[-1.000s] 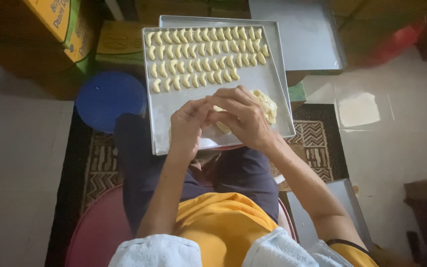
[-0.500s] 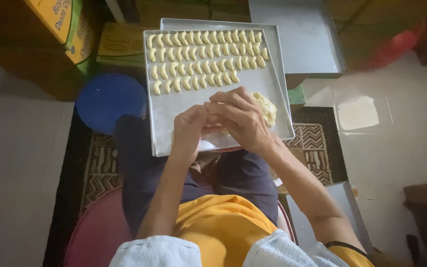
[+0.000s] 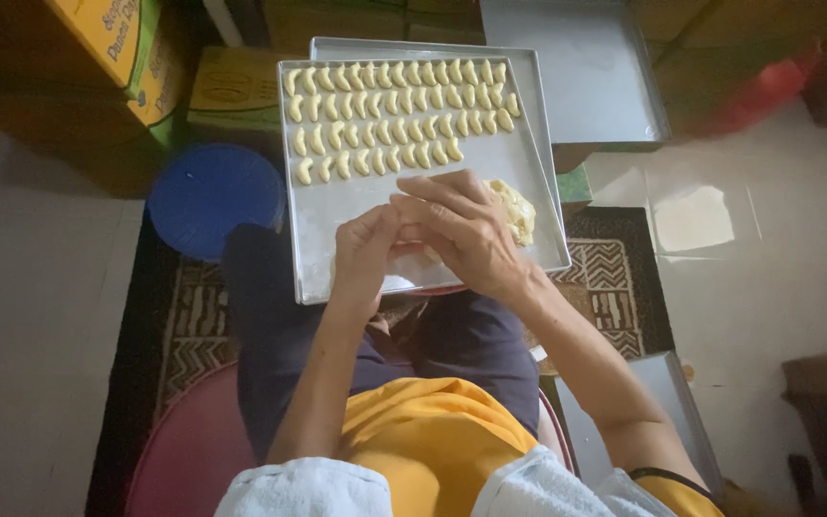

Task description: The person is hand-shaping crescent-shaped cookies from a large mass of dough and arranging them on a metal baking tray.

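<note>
A: Where are the hands?
B: The left hand [image 3: 364, 257] and right hand [image 3: 461, 230] press together over the tray [image 3: 337, 215], pinching dough barely visible between them.
A: And the dough lump [image 3: 514, 206]?
B: At three o'clock, touching the right hand; the shaped pieces [image 3: 399, 120] lie at twelve.

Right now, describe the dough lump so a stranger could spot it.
Find the metal baking tray on the person's lap. Rows of small curved pieces fill its far half; the dough lump lies at its right edge, beside the right hand, the only big shapeless mass.

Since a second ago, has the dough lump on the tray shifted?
No. The dough lump sits at the same spot by the tray's right rim, beside the right hand.
</note>
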